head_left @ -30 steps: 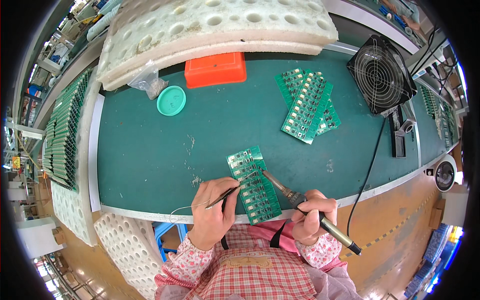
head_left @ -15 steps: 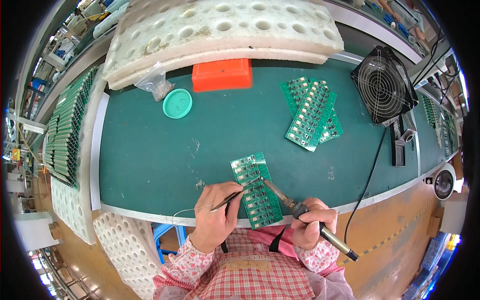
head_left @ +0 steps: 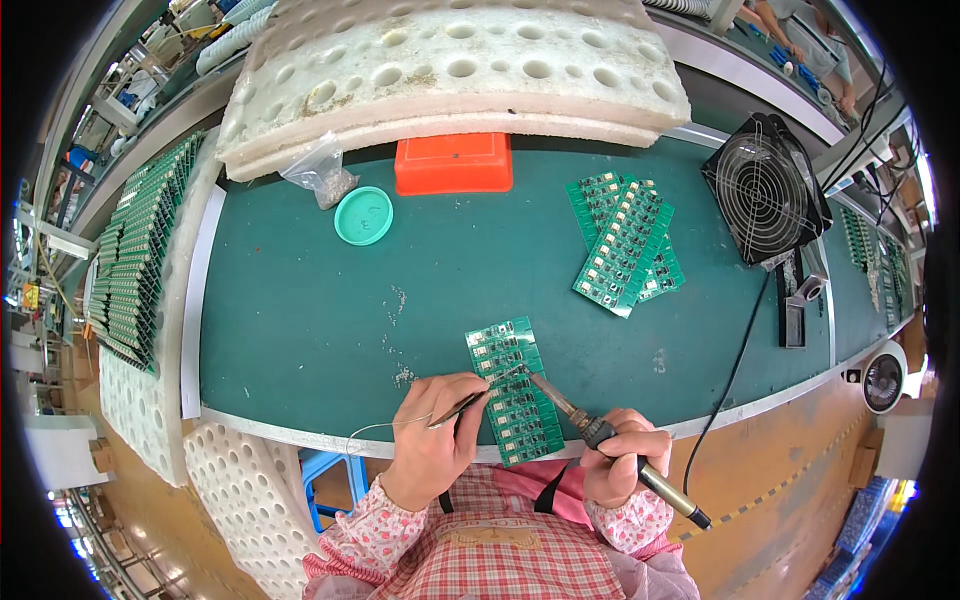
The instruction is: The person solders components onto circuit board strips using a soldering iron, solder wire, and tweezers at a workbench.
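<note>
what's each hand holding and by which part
Right hand grips the soldering iron by its dark handle. Left hand pinches tweezers near mid-length, tips over the green circuit board.

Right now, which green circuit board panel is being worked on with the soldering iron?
The single panel at the near table edge, between the left hand and right hand; the soldering iron tip meets it. The other panels lie stacked, untouched, beside the fan.

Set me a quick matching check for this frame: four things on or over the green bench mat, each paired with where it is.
Things:
1. soldering iron
2. round teal lid
3. orange box
4. black fan

Places:
A. far right of the mat
B. in the right hand, tip over the near circuit board
C. beside a clear plastic bag
D. at the mat's far edge, under the white foam slab

Pairs: 1-B, 2-C, 3-D, 4-A
</note>
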Demonstrator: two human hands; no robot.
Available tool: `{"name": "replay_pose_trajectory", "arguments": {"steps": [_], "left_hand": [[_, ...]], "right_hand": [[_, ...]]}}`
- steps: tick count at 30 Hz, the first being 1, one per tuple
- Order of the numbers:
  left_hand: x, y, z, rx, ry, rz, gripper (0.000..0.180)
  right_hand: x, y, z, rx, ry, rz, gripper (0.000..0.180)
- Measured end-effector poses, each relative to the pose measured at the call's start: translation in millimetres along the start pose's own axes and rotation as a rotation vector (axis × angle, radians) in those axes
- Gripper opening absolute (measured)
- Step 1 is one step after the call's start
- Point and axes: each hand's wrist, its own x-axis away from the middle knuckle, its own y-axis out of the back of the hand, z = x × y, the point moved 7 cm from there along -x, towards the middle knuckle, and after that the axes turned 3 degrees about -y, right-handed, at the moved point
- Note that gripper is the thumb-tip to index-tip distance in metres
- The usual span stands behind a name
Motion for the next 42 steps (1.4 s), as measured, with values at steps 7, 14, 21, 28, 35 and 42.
{"name": "replay_pose_trajectory", "arguments": {"steps": [7,14,21,28,35,42], "left_hand": [[0,0,0,-0.01,-0.017,-0.001,0.02],[-1,0,0,0.003,-0.008,0.004,0.021],[-2,0,-1,0.0,-0.007,0.006,0.019],[0,-1,2,-0.009,-0.028,-0.002,0.029],[0,-2,2,-0.014,-0.02,0.006,0.029],[-2,-1,0,-0.004,-0.006,0.002,0.023]], "right_hand": [[2,0,-5,0.031,-0.09,-0.009,0.017],[-12,-16,-5,0.082,-0.16,0.157,0.003],[-18,-24,-5,0.131,-0.175,0.235,0.002],[-18,-28,-4,0.161,-0.141,0.266,0.003],[-20,-31,0,0.171,-0.074,0.302,0.004],[-17,-33,3,0.169,-0.023,0.359,0.008]]}}
